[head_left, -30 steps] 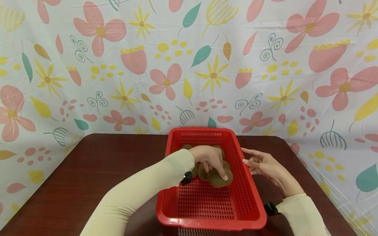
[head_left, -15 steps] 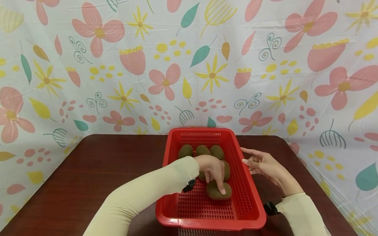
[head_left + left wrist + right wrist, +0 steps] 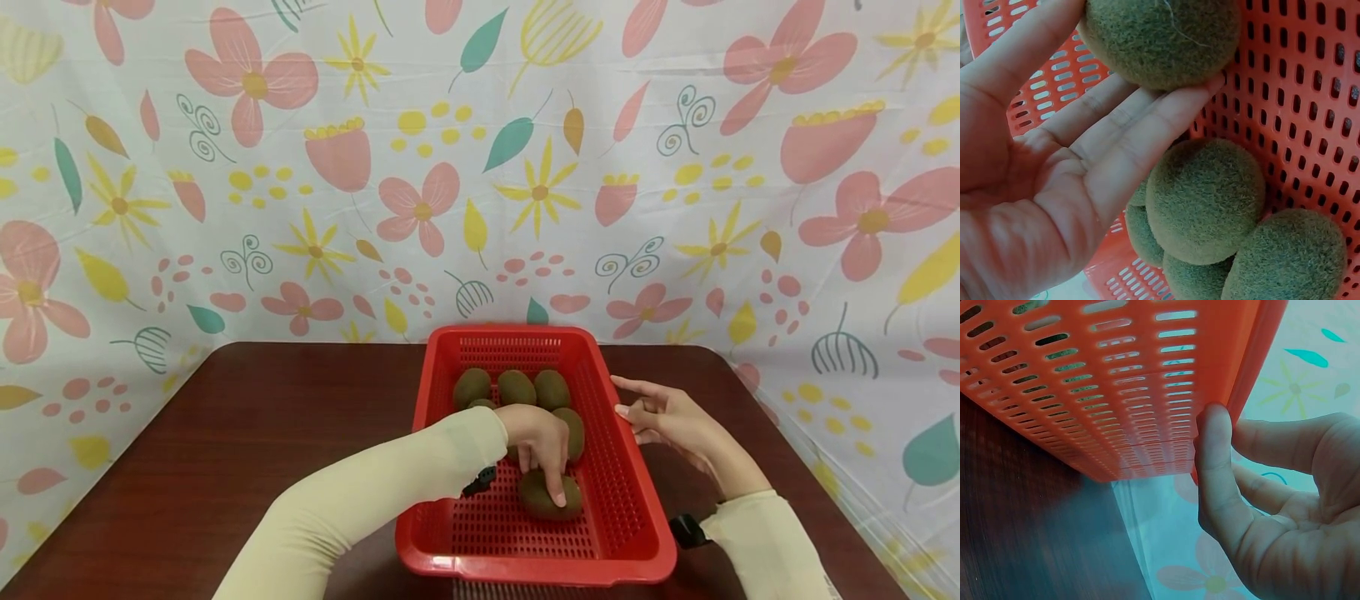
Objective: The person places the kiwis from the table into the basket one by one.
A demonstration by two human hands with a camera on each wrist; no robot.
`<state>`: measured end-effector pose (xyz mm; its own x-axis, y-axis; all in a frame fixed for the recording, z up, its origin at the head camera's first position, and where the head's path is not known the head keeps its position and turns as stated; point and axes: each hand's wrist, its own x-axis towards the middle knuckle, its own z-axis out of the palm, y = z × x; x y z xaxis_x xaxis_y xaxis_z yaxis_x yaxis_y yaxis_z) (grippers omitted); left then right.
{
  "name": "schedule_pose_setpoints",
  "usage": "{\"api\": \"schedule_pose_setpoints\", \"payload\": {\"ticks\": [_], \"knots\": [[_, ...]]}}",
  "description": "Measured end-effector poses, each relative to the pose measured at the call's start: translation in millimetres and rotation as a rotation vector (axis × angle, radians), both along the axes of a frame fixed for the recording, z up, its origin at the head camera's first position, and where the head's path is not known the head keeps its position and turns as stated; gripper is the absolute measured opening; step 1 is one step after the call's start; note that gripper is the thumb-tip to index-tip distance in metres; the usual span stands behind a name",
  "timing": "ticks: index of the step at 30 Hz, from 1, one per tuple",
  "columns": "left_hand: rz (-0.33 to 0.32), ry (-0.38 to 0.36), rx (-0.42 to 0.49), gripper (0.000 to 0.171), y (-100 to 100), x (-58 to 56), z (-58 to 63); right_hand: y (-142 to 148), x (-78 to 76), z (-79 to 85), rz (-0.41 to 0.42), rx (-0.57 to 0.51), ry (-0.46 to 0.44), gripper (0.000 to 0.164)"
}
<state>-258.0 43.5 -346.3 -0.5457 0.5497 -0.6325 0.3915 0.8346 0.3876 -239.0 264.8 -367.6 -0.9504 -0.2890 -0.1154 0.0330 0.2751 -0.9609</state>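
My left hand [image 3: 543, 437] reaches down into a red plastic basket [image 3: 536, 569] and holds a brown fuzzy kiwi [image 3: 551, 500] low over the perforated floor. Seen from the left wrist, the thumb is at one side of that kiwi [image 3: 1160, 40], and the fingers lie along the other. More kiwis [image 3: 516, 388] sit in the far half of the basket, some partly covered by the left hand. At the basket's right side, my right hand [image 3: 671, 425] pinches the rim. The right wrist view has a digit pressed against the basket's outer wall [image 3: 1129, 394].
Beneath the basket is a dark brown tabletop [image 3: 300, 400], extending to both sides. A white cloth with printed flowers [image 3: 480, 167] hangs behind the table and along its sides.
My left hand has brought its kiwi toward the near end of the basket, uncovering several kiwis at the far end. My right hand has stayed at the rim.
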Motion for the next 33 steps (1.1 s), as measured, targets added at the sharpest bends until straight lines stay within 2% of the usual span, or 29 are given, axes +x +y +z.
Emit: {"api": "schedule_pose_setpoints", "payload": {"ticks": [8,14,18,22,28,33], "knots": [[0.009,0.012,0.013,0.040,0,1.3,0.4,-1,-0.8,0.8,0.011,0.010,0.004,0.069],[0.013,0.030,0.057,0.031,-4,0.7,3.8,-1,-1.5,1.8,0.026,0.022,0.015,0.069],[0.014,0.036,0.083,0.027,-8,-0.2,9.3,0,-2.7,3.1,0.035,0.038,0.017,0.069],[-0.001,0.070,0.118,0.025,-15,-2.2,20.5,1,-4.5,4.7,0.043,0.075,0.027,0.070],[0.022,0.106,0.215,0.020,-35,-7.0,36.3,2,-4.7,10.1,0.072,0.161,0.061,0.069],[0.090,0.114,0.356,0.015,-71,-10.8,48.6,-1,-4.8,19.7,0.163,0.302,0.138,0.065]]}}
